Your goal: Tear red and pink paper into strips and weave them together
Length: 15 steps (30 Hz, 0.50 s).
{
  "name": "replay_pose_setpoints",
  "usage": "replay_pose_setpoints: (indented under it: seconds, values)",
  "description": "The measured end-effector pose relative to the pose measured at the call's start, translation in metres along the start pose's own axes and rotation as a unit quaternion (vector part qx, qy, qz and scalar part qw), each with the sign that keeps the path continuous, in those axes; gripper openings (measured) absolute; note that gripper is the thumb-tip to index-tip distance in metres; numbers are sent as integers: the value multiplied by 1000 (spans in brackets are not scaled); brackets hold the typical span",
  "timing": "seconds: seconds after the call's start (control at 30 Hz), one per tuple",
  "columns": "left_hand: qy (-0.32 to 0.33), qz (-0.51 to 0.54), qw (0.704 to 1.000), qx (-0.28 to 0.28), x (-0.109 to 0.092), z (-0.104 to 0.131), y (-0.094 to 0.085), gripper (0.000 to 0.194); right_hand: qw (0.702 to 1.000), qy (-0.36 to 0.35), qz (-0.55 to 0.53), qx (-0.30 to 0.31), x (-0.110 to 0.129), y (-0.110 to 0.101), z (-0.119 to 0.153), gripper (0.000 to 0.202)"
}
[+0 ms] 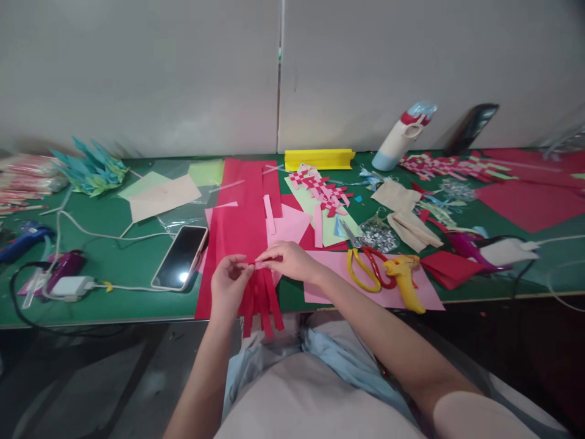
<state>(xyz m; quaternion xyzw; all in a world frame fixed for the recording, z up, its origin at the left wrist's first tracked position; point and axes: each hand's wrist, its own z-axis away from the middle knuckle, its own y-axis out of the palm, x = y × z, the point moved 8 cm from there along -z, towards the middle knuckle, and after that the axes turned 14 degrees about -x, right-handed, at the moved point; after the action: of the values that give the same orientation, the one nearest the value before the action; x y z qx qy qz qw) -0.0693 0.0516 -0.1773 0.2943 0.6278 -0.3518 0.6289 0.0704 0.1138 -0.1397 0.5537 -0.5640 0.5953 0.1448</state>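
Note:
My left hand point(230, 285) pinches the left end of a small pink paper strip point(259, 264) over the red paper. My right hand point(289, 260) holds the same strip from the right, thumb and fingers together. Below the hands, several red paper strips point(265, 299) hang down past the table's front edge. Large red paper sheets point(240, 213) lie under and behind the hands. A loose pink strip point(269, 213) rests on them. Woven red and pink paper pieces point(320, 188) lie on a pale green sheet point(326, 228) to the right.
A phone point(180, 258) lies left of the hands. Scissors point(364, 269) and a yellow glue gun point(406, 280) lie to the right. A bottle point(402, 137) and yellow folded paper point(319, 160) stand at the back. White cables point(123, 236) cross the left side.

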Motion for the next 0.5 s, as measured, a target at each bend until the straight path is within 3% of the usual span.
replay_pose_setpoints:
  seconds: [0.1,0.27,0.5]
  values:
    - [-22,-3,1000,2,1,1,2,41,998,42,-39,-1,-5,0,-2,15]
    - [-102,-10,991,83,10,11,14,29,992,89,-78,-45,-14,-6,-7,16]
    - [-115,29,990,81,11,13,18,28,994,84,-48,-44,-14,-11,-9,13]
